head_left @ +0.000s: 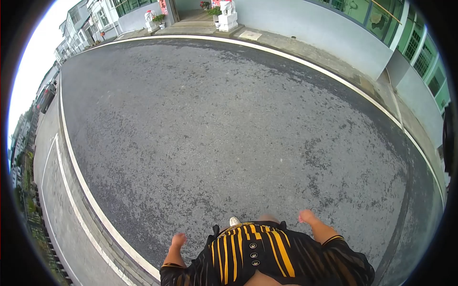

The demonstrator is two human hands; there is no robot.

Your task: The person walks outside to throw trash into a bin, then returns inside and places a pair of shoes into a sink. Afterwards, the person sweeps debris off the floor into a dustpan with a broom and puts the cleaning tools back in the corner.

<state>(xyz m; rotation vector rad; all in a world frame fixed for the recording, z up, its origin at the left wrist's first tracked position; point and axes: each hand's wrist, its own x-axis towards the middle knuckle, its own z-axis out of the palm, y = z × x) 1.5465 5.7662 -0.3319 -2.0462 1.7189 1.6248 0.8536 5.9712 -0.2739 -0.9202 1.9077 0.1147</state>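
Below me, my left hand (179, 239) hangs out to the left of my body over the grey road (214, 124). My right hand (306, 216) is held out to the right, a little farther forward. Both hands are small in view, and their fingers look curled, but whether anything is in them is too small to make out. Neither hand touches anything visible. Between them is my black and yellow striped top (257, 248) with round metal eyelets. One light shoe (234, 221) shows just ahead of its front edge.
A white line and a kerb bound the road. Beyond stand a pale building (305, 28), white stone statues (228, 18) and potted plants (159, 19) beside an entrance (191, 16). A dark car (46, 97) is parked at the far left, near a fence.
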